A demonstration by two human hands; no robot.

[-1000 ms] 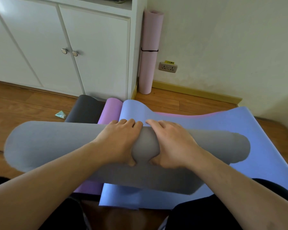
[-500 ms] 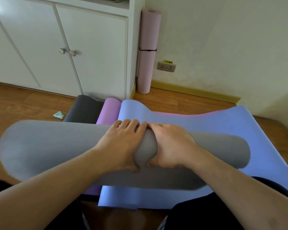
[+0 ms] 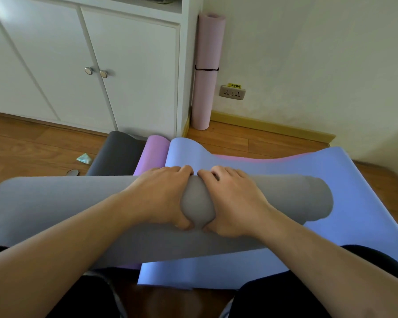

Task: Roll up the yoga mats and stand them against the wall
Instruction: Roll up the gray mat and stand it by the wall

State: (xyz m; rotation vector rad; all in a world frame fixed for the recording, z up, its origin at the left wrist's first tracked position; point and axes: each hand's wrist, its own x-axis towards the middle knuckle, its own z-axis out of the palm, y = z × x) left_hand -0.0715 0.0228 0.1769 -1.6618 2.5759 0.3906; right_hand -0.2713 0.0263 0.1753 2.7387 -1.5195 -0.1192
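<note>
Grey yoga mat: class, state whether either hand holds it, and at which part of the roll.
Both hands hold the grey yoga mat. The left hand and right hand grip the middle of the roll side by side, fingers curled over its far side, thumbs underneath.

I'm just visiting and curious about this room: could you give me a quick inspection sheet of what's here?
Surface: wooden floor.
Job's things: grey mat part rolled; blue mat, purple mat and dark grey mat lie flat; pink rolled mat stands at the wall.
Clutter: crumpled wrapper, small round disc.
Grips: left hand and right hand hold the grey roll.
Cables: nothing seen.
Surroundings: white cabinet, wall socket.
</note>
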